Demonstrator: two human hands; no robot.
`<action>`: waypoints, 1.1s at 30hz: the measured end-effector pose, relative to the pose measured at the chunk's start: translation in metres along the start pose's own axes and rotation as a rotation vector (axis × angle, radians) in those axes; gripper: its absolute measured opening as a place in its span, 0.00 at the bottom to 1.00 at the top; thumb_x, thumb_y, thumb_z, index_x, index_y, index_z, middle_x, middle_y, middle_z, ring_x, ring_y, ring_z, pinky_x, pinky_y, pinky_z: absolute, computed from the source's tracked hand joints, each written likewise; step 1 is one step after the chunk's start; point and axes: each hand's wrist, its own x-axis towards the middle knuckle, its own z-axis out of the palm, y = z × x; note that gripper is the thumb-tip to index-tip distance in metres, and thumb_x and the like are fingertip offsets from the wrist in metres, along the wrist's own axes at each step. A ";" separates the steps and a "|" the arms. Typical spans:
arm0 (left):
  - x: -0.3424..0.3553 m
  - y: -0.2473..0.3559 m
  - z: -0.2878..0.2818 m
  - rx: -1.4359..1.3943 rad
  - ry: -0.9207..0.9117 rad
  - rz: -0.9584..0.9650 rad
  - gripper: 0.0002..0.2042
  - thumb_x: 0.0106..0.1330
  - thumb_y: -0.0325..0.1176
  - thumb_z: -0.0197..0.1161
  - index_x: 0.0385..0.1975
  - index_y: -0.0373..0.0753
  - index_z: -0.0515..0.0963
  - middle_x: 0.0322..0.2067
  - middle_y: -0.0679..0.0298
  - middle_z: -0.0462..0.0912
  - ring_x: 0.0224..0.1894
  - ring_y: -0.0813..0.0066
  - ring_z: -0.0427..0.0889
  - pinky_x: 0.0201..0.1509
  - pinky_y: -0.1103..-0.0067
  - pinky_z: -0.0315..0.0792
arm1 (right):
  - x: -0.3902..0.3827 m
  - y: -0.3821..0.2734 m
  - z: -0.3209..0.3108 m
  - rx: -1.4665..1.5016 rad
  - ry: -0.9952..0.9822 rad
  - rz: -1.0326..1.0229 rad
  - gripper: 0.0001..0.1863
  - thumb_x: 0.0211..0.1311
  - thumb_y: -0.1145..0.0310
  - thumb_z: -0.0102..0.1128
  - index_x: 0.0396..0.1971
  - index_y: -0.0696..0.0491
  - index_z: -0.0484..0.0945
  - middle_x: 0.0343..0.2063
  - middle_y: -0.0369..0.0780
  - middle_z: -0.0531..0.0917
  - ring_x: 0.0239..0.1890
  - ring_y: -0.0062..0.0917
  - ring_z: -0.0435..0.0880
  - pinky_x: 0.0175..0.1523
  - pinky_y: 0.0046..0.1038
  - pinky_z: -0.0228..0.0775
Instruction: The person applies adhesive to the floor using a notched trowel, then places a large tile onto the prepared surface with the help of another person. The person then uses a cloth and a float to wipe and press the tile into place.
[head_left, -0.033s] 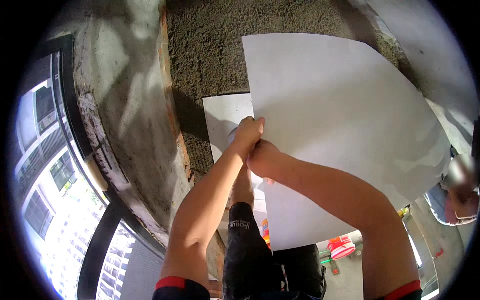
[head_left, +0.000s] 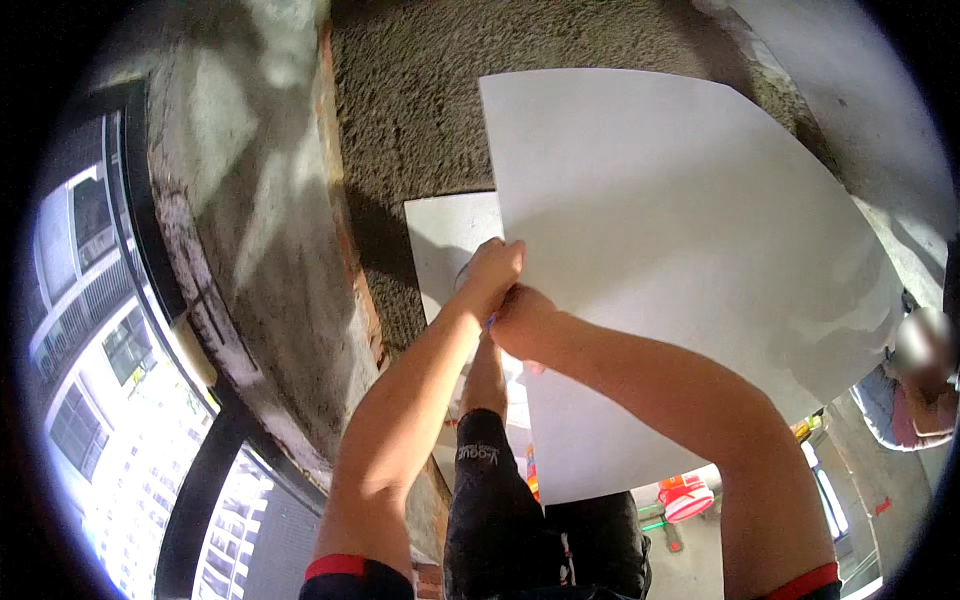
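White and smooth, the large sheet (head_left: 690,220) filled the middle and right of my head view, its left edge running down past both hands; I had the left hand (head_left: 497,268) curled at that edge, and the right hand (head_left: 525,320) bent in close just below it, the two together and overlapping in my view. I could not tell whether either was clamped on the sheet or on something hidden between them; a rounded rim showed beside the left hand, too covered to name. Partly behind the sheet, a smaller white panel (head_left: 445,225) lay against a coarse brown-grey surface (head_left: 410,110), which also ran above the sheet's top edge; a rough concrete wall (head_left: 245,190) stood to the left, with a dark-framed window (head_left: 185,500) beyond it. Below the hands I saw black trousers (head_left: 490,520) and one bare shin (head_left: 488,375); an orange-red object (head_left: 532,470) peeked out by the sheet's lower left corner, and a red-and-white bucket (head_left: 685,500) sat past its lower edge, near the right forearm.
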 end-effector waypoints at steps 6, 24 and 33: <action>-0.028 0.042 -0.008 -0.549 -0.277 -0.061 0.18 0.65 0.36 0.55 0.50 0.31 0.74 0.43 0.56 0.80 0.43 0.64 0.80 0.45 0.69 0.76 | 0.008 0.032 0.038 0.100 0.411 -0.002 0.21 0.56 0.62 0.63 0.44 0.61 0.74 0.42 0.44 0.79 0.48 0.34 0.76 0.55 0.35 0.66; -0.009 0.052 -0.033 -0.195 -0.005 -0.320 0.21 0.69 0.42 0.58 0.57 0.40 0.66 0.46 0.61 0.74 0.44 0.67 0.75 0.46 0.64 0.71 | -0.403 0.006 0.327 1.767 1.455 1.473 0.25 0.68 0.48 0.56 0.38 0.60 0.71 0.29 0.40 0.80 0.29 0.24 0.81 0.38 0.30 0.80; 0.030 0.095 -0.059 -0.140 0.080 -0.271 0.17 0.70 0.41 0.57 0.52 0.38 0.72 0.48 0.59 0.78 0.48 0.64 0.78 0.47 0.62 0.74 | -0.378 0.027 0.256 1.831 1.576 1.464 0.19 0.62 0.50 0.65 0.26 0.48 0.71 0.15 0.27 0.67 0.13 0.11 0.59 0.17 0.18 0.48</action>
